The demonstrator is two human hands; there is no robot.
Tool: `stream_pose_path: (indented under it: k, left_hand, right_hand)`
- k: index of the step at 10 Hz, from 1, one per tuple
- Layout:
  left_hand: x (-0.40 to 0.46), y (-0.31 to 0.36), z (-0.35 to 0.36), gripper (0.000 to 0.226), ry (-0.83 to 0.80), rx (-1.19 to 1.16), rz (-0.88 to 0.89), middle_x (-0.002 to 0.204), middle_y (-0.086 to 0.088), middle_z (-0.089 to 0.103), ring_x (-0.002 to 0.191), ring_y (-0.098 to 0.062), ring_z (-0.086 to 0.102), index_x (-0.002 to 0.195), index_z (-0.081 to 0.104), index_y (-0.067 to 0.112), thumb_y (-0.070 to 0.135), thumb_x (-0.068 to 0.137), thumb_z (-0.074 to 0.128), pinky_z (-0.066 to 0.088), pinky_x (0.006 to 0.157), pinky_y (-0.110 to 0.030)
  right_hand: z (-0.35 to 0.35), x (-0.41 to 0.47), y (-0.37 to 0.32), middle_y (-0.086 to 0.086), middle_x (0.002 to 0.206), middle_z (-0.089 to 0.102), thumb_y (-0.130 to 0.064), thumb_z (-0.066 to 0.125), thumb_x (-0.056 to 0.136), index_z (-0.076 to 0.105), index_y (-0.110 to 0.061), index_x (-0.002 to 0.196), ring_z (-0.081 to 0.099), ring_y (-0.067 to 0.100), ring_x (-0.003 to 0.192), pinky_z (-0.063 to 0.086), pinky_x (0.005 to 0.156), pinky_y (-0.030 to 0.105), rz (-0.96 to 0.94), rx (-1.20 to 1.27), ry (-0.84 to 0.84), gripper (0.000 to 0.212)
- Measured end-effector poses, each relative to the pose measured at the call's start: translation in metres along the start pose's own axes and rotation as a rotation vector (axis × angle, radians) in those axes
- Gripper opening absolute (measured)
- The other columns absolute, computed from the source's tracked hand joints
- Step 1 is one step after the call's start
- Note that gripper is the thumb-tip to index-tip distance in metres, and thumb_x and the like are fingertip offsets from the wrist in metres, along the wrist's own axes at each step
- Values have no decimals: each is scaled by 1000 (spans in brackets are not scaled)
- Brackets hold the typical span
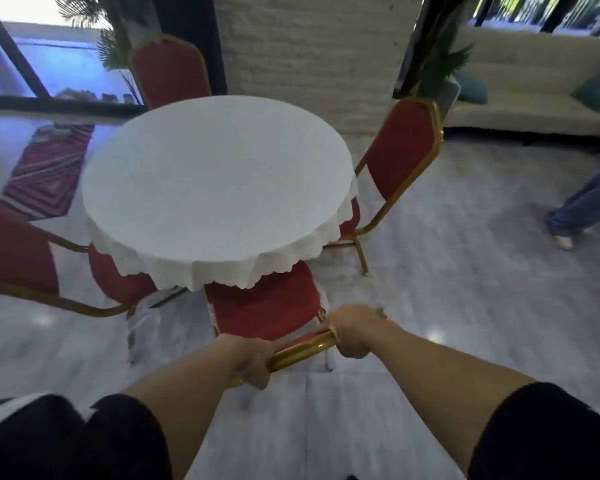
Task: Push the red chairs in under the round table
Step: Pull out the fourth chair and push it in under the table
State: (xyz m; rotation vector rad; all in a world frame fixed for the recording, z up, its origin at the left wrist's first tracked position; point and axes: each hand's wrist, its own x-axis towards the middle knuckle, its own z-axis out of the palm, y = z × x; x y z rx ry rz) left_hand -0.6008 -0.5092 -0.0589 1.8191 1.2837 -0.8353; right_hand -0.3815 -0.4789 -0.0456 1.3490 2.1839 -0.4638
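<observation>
Left hand point(253, 363) and right hand point(352, 332) were both closed on the gold top rail point(300, 351) of the nearest red chair point(264, 306), at 6 o'clock of the round table point(215, 188); its rigid, probably light frame should slide easily.

Round table point(219, 178) mid-scene, draped in white scalloped cloth. Four red chairs with gold frames around it: near chair point(267, 306) seat partly under the cloth edge, left chair point(18, 258) angled out. Right chair point(400, 147) and far chair point(170, 69) close against the rim.
</observation>
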Motion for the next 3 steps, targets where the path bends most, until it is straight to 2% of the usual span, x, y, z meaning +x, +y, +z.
stream_pose_path:
  k: [1,2,3]
  left_hand:
    - [-1,11,0,89,32,33,-106,138,-7,59,123,-29,58,159,31,38,24,83,75,49,97,-40]
    - [-8,19,-8,94,15,41,-174,147,-4,56,129,-30,56,159,35,39,42,76,80,49,105,-47]
    - [-26,29,-36,105,-53,-74,-169,159,-4,46,140,-31,49,161,36,27,69,71,74,44,112,-48]
  right_hand:
    - [-10,-8,5,-1,74,56,-6,58,87,57,-25,71,53,17,64,50,66,37,-77,24,-41,25]
    - [-19,-9,15,-5,88,63,-27,78,83,74,-34,101,59,19,82,51,74,35,-190,168,-148,20]
    - [-41,-3,32,-11,126,65,-47,90,68,62,-36,143,60,19,117,51,102,37,-177,198,-304,80]
